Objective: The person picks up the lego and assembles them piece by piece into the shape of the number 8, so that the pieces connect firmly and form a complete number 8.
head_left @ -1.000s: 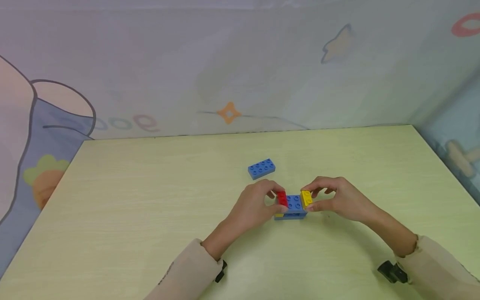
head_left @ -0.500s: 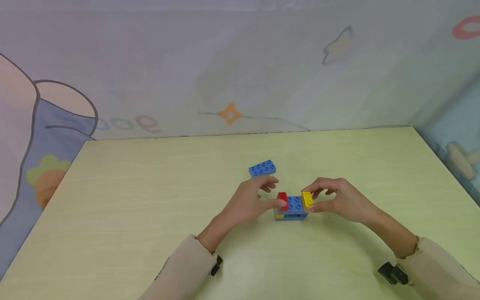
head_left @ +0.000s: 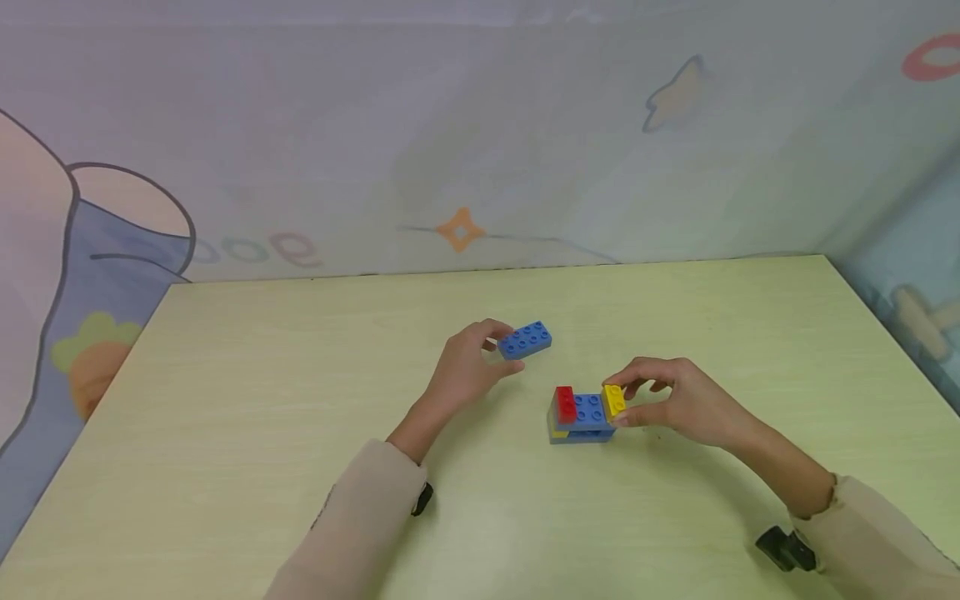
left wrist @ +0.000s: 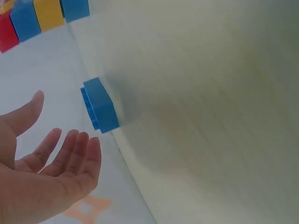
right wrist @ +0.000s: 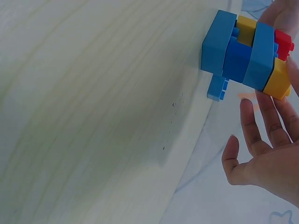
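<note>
My left hand (head_left: 461, 371) reaches round the left end of a loose blue building brick (head_left: 525, 340), thumb on the near side and fingers on the far side. A gap shows between that hand and the brick in the left wrist view. My right hand (head_left: 678, 404) pinches a small yellow brick (head_left: 613, 402) at the right end of the brick stack's top. A red brick (head_left: 566, 405) sits on the stack's left end, with bare blue studs (head_left: 588, 408) between. In the right wrist view, a yellow brick (right wrist: 246, 31) and a blue brick (right wrist: 237, 60) fill the middle layer.
The pale wooden table (head_left: 300, 400) lies under everything. A printed cloth backdrop (head_left: 337, 125) rises behind its far edge, and another patterned panel (head_left: 915, 217) stands at the right.
My left hand has let go of the red brick and moved left and away to the loose blue brick. My right hand has stayed at the yellow brick.
</note>
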Demonstrator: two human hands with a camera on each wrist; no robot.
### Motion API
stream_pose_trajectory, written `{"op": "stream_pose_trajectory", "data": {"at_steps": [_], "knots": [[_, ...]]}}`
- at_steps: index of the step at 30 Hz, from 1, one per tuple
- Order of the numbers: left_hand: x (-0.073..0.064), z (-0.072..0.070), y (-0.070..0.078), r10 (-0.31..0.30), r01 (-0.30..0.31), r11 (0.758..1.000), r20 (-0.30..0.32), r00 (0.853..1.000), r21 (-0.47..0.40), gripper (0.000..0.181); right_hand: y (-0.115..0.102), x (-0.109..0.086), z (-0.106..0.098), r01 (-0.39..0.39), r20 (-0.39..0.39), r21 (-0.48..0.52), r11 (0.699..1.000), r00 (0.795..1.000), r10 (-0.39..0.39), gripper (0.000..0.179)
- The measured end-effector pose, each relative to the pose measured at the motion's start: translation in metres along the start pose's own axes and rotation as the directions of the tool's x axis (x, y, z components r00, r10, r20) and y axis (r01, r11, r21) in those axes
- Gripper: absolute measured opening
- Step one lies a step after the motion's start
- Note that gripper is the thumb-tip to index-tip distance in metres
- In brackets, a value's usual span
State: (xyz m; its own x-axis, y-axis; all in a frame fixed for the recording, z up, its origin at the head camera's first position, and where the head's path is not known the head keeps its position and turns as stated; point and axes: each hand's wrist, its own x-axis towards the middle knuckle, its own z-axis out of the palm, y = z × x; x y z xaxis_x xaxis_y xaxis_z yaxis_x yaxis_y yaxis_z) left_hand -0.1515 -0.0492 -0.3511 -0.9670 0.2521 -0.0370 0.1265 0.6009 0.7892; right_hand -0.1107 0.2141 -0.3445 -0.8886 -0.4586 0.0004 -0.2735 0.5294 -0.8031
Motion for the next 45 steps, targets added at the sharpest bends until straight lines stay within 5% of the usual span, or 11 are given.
{"op": "stream_pose_trajectory", "data": {"at_steps": [22, 45], "knots": [[0.024, 0.000, -0.015, -0.095, 0.095, 0.993, 0.006, 0.995, 0.077, 0.045, -0.001, 0.000, 0.001, 0.010, -0.006, -0.020, 1.000, 1.000, -0.010, 0.033], [0.030, 0.006, -0.014, -0.077, 0.069, 0.981, 0.038, 0.996, 0.184, 0.036, -0.002, -0.001, 0.000, -0.002, -0.004, -0.022, 1.000, 1.000, 0.001, 0.033]]}}
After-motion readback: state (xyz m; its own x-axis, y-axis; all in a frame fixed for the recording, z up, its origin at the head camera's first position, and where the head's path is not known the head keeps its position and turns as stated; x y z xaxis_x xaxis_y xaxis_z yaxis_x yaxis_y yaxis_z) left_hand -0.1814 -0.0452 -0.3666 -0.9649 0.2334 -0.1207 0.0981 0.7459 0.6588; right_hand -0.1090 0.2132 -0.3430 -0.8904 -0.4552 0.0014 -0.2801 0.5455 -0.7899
